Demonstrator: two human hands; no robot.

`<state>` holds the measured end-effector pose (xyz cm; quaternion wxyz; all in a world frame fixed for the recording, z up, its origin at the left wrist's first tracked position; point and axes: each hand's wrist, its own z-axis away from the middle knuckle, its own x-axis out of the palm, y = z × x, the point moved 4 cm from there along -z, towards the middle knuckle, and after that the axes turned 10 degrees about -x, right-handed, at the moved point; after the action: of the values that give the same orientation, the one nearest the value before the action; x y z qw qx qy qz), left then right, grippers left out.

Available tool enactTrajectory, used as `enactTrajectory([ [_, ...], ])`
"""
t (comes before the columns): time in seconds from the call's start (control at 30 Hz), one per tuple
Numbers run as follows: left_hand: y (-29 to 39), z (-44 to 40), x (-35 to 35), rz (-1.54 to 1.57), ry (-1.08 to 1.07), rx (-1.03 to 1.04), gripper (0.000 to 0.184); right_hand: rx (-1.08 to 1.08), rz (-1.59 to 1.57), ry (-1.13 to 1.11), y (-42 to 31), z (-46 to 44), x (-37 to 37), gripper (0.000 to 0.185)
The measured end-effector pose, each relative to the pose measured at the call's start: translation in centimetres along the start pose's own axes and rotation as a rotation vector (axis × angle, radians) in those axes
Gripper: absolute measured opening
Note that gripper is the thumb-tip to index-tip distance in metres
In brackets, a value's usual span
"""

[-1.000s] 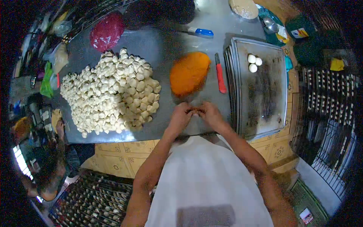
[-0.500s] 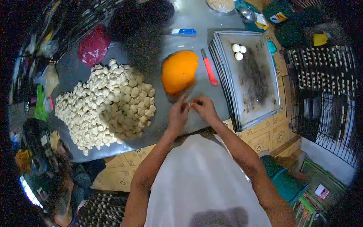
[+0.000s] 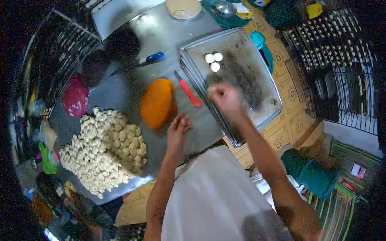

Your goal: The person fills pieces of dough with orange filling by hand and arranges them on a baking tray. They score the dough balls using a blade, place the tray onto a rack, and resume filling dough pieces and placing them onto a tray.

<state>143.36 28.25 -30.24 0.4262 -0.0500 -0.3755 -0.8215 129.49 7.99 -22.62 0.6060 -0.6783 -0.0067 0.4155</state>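
Note:
My right hand [image 3: 226, 98] is over the near left part of the dark-stained metal tray [image 3: 263, 108], fingers pinched and blurred. A pale bit that looks like a dough ball [image 3: 211, 90] shows at its fingertips. Three white dough balls [image 3: 215, 67] sit together on the tray, just beyond that hand. My left hand [image 3: 179, 125] is over the table beside the orange mound of filling [image 3: 157, 104], its fingers loosely curled and apart with nothing visible in them. Left of the mound lies a large heap of small dough pieces [image 3: 106, 148].
A red-handled knife [image 3: 188, 91] lies between the mound and the tray stack. Further back are a blue-handled knife [image 3: 152, 58] and a large pale dough lump [image 3: 183, 9]. A dark red lump [image 3: 75, 96] lies at the left. Racks of small pieces [image 3: 329, 48] stand at the right.
My hands have parted. The right one moved right, from the table to over the tray; the left stays near the orange mound. The view has turned and shifted right.

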Motion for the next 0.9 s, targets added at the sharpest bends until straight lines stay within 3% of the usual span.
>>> enactTrajectory([
  [0.07, 0.9, -0.4, -0.1, -0.094, 0.013, 0.007, 0.049, -0.251, 0.311, 0.148, 2.3, -4.4, -4.5, 0.033],
  [0.23, 0.7, -0.3, -0.9, -0.328, 0.063, 0.042, 0.045, -0.113, 0.245, 0.064, 7.7, -11.5, -5.5, 0.032],
  [0.3, 0.9, 1.2, -4.3, -0.363, 0.184, 0.082, 0.044, -0.111, 0.308, 0.061, 5.7, -11.2, -4.9, 0.033],
  [0.4, 1.7, 2.6, -8.3, -0.412, 0.24, 0.226, 0.036, -0.2, 0.044, 0.119, 7.9, -10.9, -3.7, 0.031],
  [0.47, 4.1, 4.2, -11.5, -0.828, 0.49, 0.288, 0.029, -0.261, -0.079, 0.138, 7.6, -9.9, -3.3, 0.029],
  [0.5, 5.3, 4.7, -12.5, -1.034, 0.603, 0.309, 0.025, -0.326, 0.099, 0.244, 7.1, -9.4, -3.6, 0.028],
  [0.53, 6.4, 4.6, -13.6, -1.025, 0.602, 0.312, 0.025, -0.39, 0.283, 0.349, 6.6, -8.7, -3.9, 0.027],
  [0.6, 10.1, 4.9, -14.7, -1.287, 0.787, 0.714, 0.019, -0.459, 0.479, 0.45, 4.9, -6.7, -3.4, 0.026],
  [0.67, 11.9, 3.0, -17.4, -1.434, 0.725, 0.634, 0.019, -0.348, 0.129, 0.476, 2.7, -3.6, -1.5, 0.026],
  [0.7, 11.8, 2.5, -18.2, -1.592, 0.653, 0.551, 0.02, -0.268, 0.103, 0.341, 0.9, -1.6, 0.4, 0.024],
  [0.73, 12.2, 2.8, -18.3, -1.576, 0.636, 0.562, 0.02, -0.188, 0.081, 0.214, -0.9, 0.1, 2.2, 0.023],
  [0.8, 14.6, 4.2, -17.5, -1.075, 0.501, 0.511, 0.021, -0.307, -0.038, -0.058, -1.0, 2.9, 7.5, 0.017],
  [0.83, 15.2, 4.6, -17.0, -0.833, 0.428, 0.472, 0.022, -0.394, 0.022, -0.087, -1.3, 4.1, 9.4, 0.013],
  [0.9, 14.4, 5.6, -15.9, -0.848, 0.431, 0.409, 0.024, -0.479, 0.09, -0.119, -2.7, 5.5, 12.3, 0.009],
])
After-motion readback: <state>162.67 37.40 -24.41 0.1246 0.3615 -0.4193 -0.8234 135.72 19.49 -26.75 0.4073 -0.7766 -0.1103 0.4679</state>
